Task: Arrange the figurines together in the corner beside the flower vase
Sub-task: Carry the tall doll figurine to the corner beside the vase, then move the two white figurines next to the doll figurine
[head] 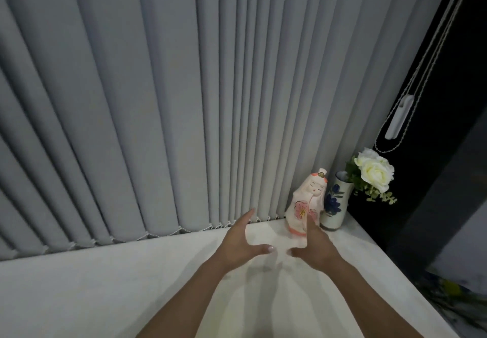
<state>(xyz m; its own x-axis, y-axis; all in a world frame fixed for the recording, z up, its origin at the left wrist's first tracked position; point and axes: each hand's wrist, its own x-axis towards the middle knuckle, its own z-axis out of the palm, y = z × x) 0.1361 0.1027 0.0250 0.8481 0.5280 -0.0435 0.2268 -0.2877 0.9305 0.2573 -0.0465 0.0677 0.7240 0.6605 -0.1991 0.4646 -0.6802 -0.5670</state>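
A white and pink doll figurine (307, 200) stands upright in the far right corner of the white sill (105, 285). Right beside it is a white vase with blue flowers painted on it (336, 203), holding white roses (374, 170). My left hand (238, 242) hovers open just left of and in front of the figurine, palm turned inward. My right hand (313, 248) is open too, its fingers rising in front of the figurine's base and hiding part of it. Neither hand holds anything. The thumbs nearly meet in the middle.
Grey vertical blinds (158, 100) hang along the back edge of the sill. A dark window frame (434, 153) with white blind cords (400, 116) bounds the right side. The sill's right edge drops off to a cluttered dark area (448, 290).
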